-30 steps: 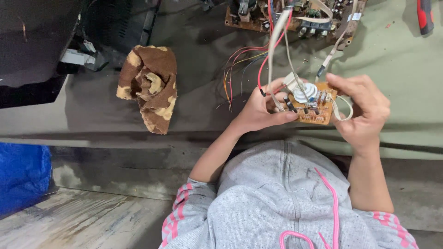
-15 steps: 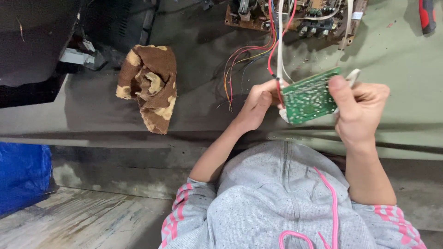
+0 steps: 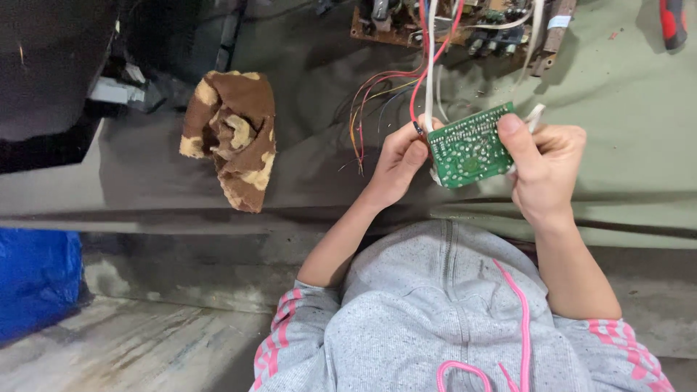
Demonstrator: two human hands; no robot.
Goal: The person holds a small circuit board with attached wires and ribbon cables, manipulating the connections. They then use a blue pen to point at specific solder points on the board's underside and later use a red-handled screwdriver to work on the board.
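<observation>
Small green circuit board held above worktop, solder side up. Left hand, right hand: fingers pinch opp. edges. Judged light, stiff, fragile; grip edges only. Wires tether it to larger board beyond.

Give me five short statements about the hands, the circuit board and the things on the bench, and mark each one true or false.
1. Both hands hold the small circuit board. True: the left hand grips its left edge and the right hand its right.
2. The board shows its green solder side. True.
3. The brown patterned cloth lies to the right of the board. False: it lies to the left, apart from both hands.
4. No wires reach the board. False: red and white wires run from it up to the larger circuit board.
5. The red-handled tool is in the right hand. False: it lies at the top right corner of the bench, untouched.
</observation>
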